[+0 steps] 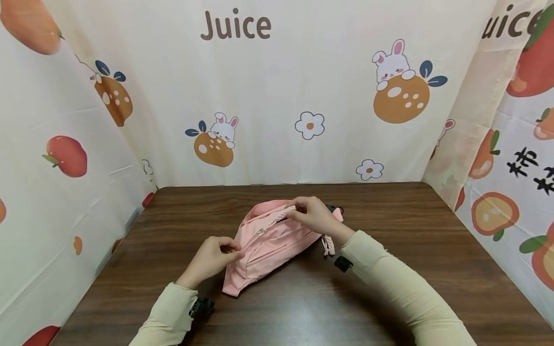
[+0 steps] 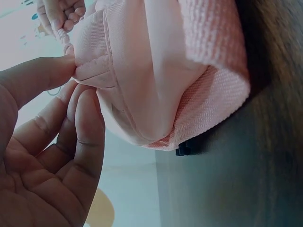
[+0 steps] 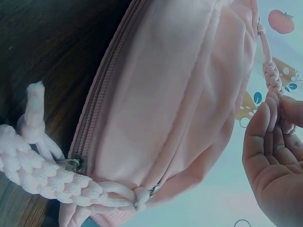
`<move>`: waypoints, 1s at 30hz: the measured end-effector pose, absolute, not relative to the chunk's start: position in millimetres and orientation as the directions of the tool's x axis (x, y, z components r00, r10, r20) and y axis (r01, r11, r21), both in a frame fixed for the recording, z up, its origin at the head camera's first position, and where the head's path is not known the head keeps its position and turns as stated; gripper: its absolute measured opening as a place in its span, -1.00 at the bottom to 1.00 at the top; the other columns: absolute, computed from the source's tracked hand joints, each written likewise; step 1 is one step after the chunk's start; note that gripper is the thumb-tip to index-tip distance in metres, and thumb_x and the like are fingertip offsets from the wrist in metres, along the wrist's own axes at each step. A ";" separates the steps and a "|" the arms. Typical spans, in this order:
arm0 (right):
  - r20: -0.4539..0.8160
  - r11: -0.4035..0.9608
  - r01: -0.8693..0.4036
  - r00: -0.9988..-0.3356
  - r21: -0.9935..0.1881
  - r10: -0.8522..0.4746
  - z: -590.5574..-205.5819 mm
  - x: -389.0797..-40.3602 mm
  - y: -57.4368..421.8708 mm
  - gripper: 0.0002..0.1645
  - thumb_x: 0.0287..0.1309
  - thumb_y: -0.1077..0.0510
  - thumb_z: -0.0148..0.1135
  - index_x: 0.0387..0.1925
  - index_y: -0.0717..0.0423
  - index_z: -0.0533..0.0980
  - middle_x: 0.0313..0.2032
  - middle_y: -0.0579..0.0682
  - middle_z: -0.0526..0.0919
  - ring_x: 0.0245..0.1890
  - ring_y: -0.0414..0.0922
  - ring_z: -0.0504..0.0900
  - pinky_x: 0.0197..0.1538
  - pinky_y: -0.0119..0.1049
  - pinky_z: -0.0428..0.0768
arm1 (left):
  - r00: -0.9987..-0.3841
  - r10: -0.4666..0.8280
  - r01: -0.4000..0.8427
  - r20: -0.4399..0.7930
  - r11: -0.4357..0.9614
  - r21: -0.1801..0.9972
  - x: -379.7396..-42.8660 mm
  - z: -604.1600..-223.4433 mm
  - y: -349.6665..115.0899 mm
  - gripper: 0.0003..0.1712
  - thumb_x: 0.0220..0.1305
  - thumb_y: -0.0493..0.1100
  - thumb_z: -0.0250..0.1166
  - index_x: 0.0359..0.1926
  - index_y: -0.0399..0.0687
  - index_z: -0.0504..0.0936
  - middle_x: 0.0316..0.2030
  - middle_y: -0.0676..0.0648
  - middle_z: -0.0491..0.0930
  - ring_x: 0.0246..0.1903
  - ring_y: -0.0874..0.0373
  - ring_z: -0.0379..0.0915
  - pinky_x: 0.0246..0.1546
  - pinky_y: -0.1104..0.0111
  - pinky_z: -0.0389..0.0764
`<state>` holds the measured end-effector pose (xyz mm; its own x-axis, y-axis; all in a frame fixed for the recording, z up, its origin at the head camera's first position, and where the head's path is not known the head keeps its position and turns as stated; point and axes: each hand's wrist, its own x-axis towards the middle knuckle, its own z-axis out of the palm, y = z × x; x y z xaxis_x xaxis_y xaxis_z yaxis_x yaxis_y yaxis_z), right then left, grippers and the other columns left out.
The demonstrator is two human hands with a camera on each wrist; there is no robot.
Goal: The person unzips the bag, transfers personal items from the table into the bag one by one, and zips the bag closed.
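Observation:
A pink waist bag (image 1: 277, 252) lies slantwise on the wooden table. My left hand (image 1: 212, 259) pinches the fabric at its left end, thumb against fingers, as the left wrist view shows close up. The right hand (image 1: 316, 216) pinches a braided pull cord (image 3: 273, 78) above the bag's top edge. That cord runs taut down to a metal zip slider (image 1: 261, 231). A second braided cord (image 3: 52, 177) hangs from the bag's right end, beside another zip (image 3: 102, 90). Wide pink webbing (image 2: 213, 42) loops at the left end. The bag's inside is hidden.
The dark wooden table (image 1: 411, 230) extends around the bag on all sides. A black buckle (image 1: 335, 209) lies behind the bag's right end. Printed curtains (image 1: 277, 86) stand along the table's back and sides.

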<state>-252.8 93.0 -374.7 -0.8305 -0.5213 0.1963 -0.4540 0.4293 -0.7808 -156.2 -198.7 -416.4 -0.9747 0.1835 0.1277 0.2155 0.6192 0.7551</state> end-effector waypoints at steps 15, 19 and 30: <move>0.229 0.482 -0.434 -0.875 -0.761 -0.426 -379.6 -267.6 118.2 -0.79 0.24 0.16 0.27 -0.10 0.11 0.64 -0.46 0.00 0.61 -0.48 -0.17 0.44 -0.36 -0.33 0.43 | -0.975 0.175 0.219 0.140 0.618 0.755 -154.4 -414.0 -198.2 -0.94 0.10 -0.21 0.44 -0.42 -0.06 0.71 -0.50 0.05 0.66 -0.49 0.37 0.46 -0.42 0.49 0.49; 0.243 0.492 -0.433 -0.882 -0.755 -0.404 -379.9 -270.0 126.8 -0.80 0.25 0.16 0.26 -0.13 0.13 0.65 -0.45 0.03 0.64 -0.48 -0.18 0.46 -0.38 -0.35 0.43 | -0.975 0.173 0.216 0.138 0.616 0.757 -154.8 -414.7 -198.4 -0.95 0.10 -0.21 0.44 -0.42 -0.05 0.71 -0.50 0.05 0.66 -0.49 0.36 0.47 -0.41 0.49 0.50; 0.238 0.510 -0.408 -0.899 -0.757 -0.367 -381.7 -276.4 145.8 -0.81 0.26 0.15 0.26 -0.16 0.15 0.65 -0.47 0.08 0.65 -0.54 -0.20 0.47 -0.45 -0.37 0.44 | -0.981 0.156 0.190 0.117 0.619 0.762 -154.6 -415.2 -198.5 -0.93 0.10 -0.19 0.45 -0.43 -0.04 0.70 -0.51 0.05 0.65 -0.50 0.35 0.44 -0.44 0.49 0.47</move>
<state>-276.4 145.8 -381.7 -0.8993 -0.3668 0.2380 -0.4083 0.5100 -0.7571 -154.6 -198.5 -415.2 -0.9808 0.1561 0.1173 0.1897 0.6193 0.7619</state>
